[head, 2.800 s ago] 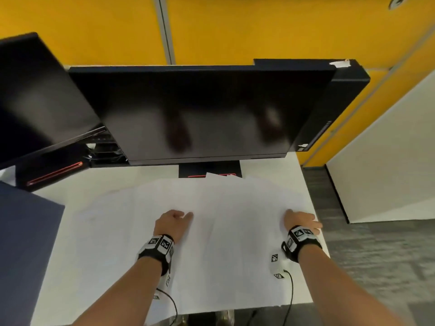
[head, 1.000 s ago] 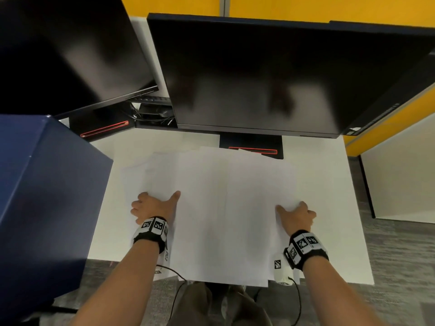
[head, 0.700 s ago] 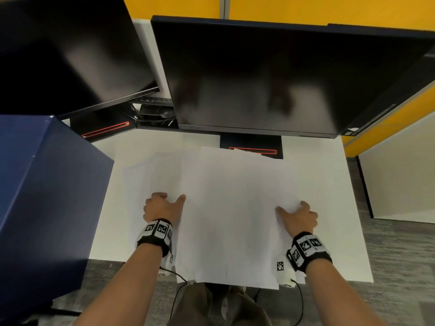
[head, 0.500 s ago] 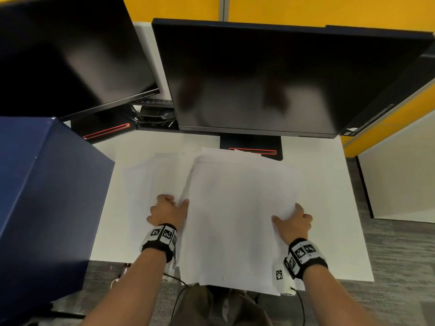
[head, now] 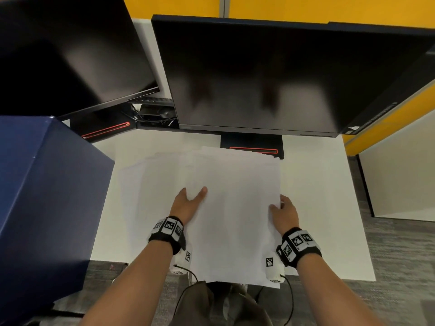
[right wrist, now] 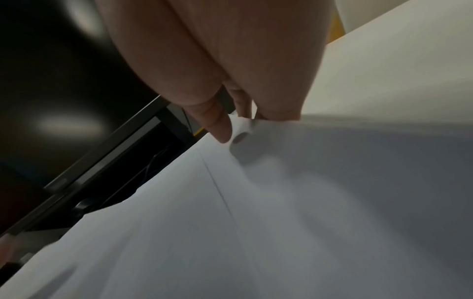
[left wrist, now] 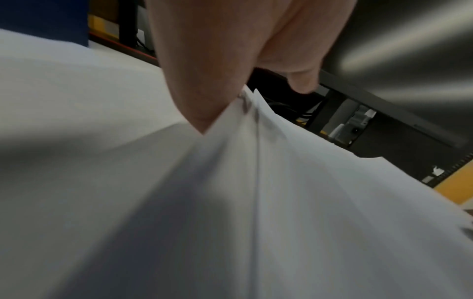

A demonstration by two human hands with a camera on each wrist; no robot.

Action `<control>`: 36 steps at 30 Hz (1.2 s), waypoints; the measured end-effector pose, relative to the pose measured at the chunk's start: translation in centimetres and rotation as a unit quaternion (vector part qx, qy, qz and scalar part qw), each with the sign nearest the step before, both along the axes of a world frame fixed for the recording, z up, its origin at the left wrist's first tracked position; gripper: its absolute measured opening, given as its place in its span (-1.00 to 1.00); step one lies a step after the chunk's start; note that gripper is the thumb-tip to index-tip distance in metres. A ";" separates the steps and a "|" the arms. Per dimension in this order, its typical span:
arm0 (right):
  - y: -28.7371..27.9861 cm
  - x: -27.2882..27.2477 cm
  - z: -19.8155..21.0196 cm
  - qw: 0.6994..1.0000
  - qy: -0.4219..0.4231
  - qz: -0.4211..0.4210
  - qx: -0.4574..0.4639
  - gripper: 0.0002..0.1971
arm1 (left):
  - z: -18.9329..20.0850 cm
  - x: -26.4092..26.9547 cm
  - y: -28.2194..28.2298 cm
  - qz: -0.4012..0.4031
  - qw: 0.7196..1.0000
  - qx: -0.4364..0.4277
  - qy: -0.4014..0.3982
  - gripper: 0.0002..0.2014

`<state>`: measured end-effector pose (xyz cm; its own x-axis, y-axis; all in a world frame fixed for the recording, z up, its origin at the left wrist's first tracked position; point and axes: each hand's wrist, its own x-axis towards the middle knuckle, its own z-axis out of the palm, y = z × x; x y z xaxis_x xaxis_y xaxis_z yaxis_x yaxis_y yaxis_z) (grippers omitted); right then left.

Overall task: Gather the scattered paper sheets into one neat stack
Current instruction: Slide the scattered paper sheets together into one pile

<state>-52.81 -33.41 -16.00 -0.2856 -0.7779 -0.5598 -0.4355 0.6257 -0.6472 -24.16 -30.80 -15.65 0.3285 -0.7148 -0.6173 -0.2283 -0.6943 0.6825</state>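
Gathered now into a narrower bundle of paper sheets (head: 235,208) at the desk (head: 317,196) centre, far tighter than the wide fan of a few seconds ago. Pinched at 9 o'clock by the left hand (head: 188,205): thumb on top, fingers tucked beneath the edge, several sheet edges fanned against the palm in the left wrist view. Gripped at 3 o'clock by the right hand (head: 283,215): thumb over the top sheet, fingers curled under the side, with a small curl of paper caught at the fingertips in the right wrist view. Moved inward, both hands, compared with half a second back, and the bundle's sides lifted slightly off the surface. Still left out at 9 to 10 o'clock: a few loose sheets (head: 150,184) lying flat, outside the left grip. Overhanging the near edge at 6 o'clock, the bundle's bottom; touching the monitor base (head: 253,147) at 12 o'clock, its top. Probably most of the way there: edges uneven, squaring and collecting the strays yet to do.
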 end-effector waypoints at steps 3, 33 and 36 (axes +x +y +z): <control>-0.4 -0.5 0.3 0.996 0.074 -0.042 -0.004 -0.40 | -0.3 -0.5 -0.1 0.024 0.998 -0.055 -0.034 -0.43; 6.4 1.3 1.7 0.971 0.092 0.170 0.143 -0.28 | 1.8 -5.4 6.1 -0.312 0.911 0.156 -0.222 -0.63; 4.9 1.1 1.9 0.970 0.139 0.139 0.142 -0.22 | 1.0 -3.3 5.1 -0.276 0.924 0.150 -0.217 -0.36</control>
<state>-51.66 -28.55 -14.12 -0.2566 -0.6719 -0.6948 -0.7459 0.5948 -0.2997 -27.49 -25.75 -14.63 0.2283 -0.6657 -0.7105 -0.8108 -0.5339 0.2397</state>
